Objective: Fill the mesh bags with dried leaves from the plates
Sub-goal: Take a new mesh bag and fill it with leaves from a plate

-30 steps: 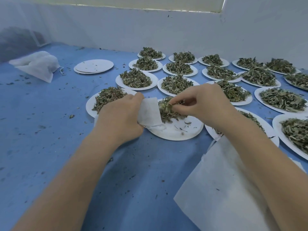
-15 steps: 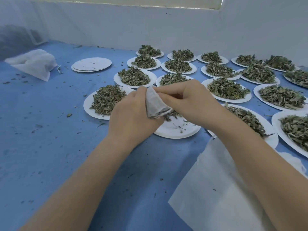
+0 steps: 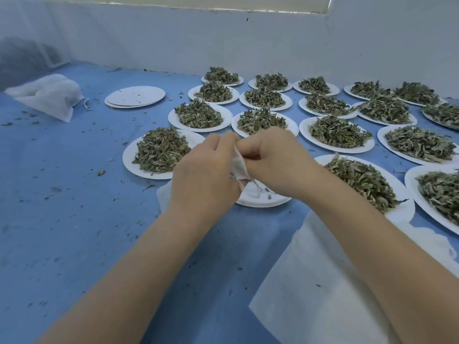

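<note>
left hand grip curled on mesh bag | right hand grip pinches it

I count seventeen plates heaped with dried leaves, spread in four rough rows from the far edge of the blue surface toward its right edge. One more plate, nearly bare, lies in front of them. A stack of bare plates toward the far left corner shows at least two. I make out one stuffed bag at the left edge and one small mesh bag, pinched between my two hands: left hand, right hand.
</note>
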